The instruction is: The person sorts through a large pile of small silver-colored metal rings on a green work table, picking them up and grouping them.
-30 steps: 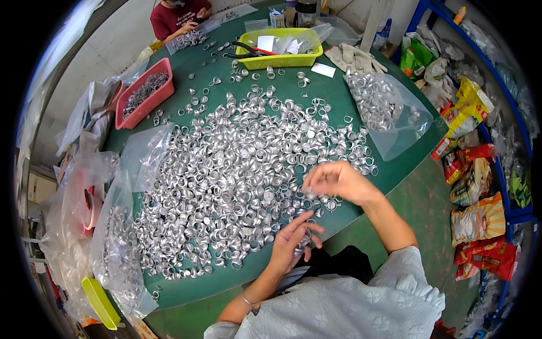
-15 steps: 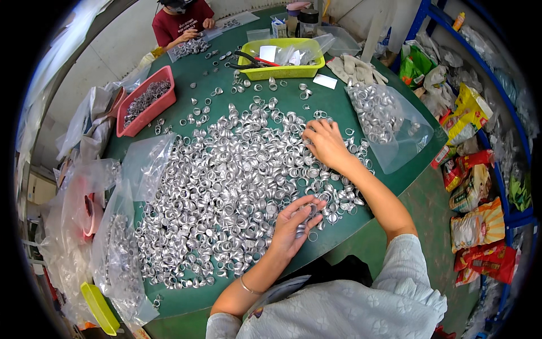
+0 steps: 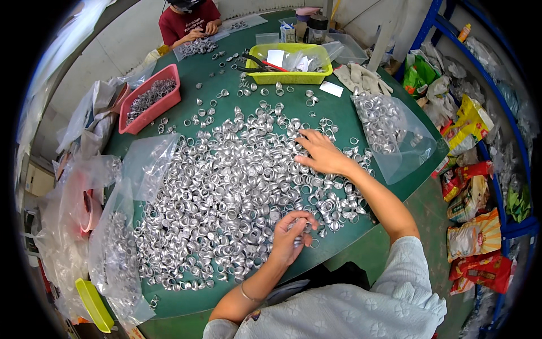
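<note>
A broad heap of silver-coloured metal rings (image 3: 226, 198) spreads over the green table. Near the table's front edge, my left hand (image 3: 289, 240) is curled, palm up, around several rings. My right hand (image 3: 323, 153) reaches over the right side of the heap. Its fingers are stretched out and a little apart, with the tips touching or just above rings. Nothing shows in its grip, though the palm's underside is hidden.
A clear bag of rings (image 3: 387, 127) lies at right. A pink basket (image 3: 149, 118) of small metal pieces stands at left; a yellow-green basket (image 3: 293, 78) with pliers stands at the back near gloves (image 3: 361, 79). Across the table, a person (image 3: 189, 25) handles similar pieces.
My right hand has shifted left and slightly toward me over the heap, its fingers stretching leftward. My left hand has stayed near the front edge, its fingers curling closer. The view has shifted slightly.
</note>
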`<state>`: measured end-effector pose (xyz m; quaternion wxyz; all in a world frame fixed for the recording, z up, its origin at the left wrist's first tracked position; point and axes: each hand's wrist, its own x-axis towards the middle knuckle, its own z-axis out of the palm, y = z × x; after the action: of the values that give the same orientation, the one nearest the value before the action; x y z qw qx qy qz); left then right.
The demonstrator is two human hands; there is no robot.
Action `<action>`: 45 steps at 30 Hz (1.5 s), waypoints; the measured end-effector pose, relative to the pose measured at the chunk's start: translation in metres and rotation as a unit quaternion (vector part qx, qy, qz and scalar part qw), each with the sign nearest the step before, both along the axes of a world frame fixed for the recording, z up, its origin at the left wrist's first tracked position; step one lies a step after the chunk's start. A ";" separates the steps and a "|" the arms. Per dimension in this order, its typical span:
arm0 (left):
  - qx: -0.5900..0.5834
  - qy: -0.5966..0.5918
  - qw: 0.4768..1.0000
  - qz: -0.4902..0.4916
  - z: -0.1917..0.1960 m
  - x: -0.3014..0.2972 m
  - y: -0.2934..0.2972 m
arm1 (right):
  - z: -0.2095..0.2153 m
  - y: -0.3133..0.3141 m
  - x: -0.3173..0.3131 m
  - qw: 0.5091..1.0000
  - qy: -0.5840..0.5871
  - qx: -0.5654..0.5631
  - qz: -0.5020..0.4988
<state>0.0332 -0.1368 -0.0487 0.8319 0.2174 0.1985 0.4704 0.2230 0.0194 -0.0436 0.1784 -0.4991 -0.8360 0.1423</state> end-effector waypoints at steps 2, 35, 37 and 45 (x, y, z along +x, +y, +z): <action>-0.003 -0.015 1.000 0.010 0.000 0.000 0.001 | 0.007 -0.016 0.006 0.999 -0.022 -0.005 0.044; -0.032 -0.074 0.997 -0.016 -0.005 -0.004 0.013 | -0.005 0.084 0.007 0.987 -0.034 0.144 -0.059; -0.005 -0.004 1.000 0.016 -0.001 -0.006 0.012 | 0.017 0.076 0.001 0.994 -0.053 0.087 -0.050; -0.126 -0.048 0.989 0.059 0.007 -0.006 0.011 | 0.086 -0.042 -0.038 0.921 0.192 -0.188 0.281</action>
<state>0.0270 -0.1256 -0.0414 0.8320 0.0756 0.2288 0.4997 0.1855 -0.0224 0.0424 0.1916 -0.2313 -0.8493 0.4341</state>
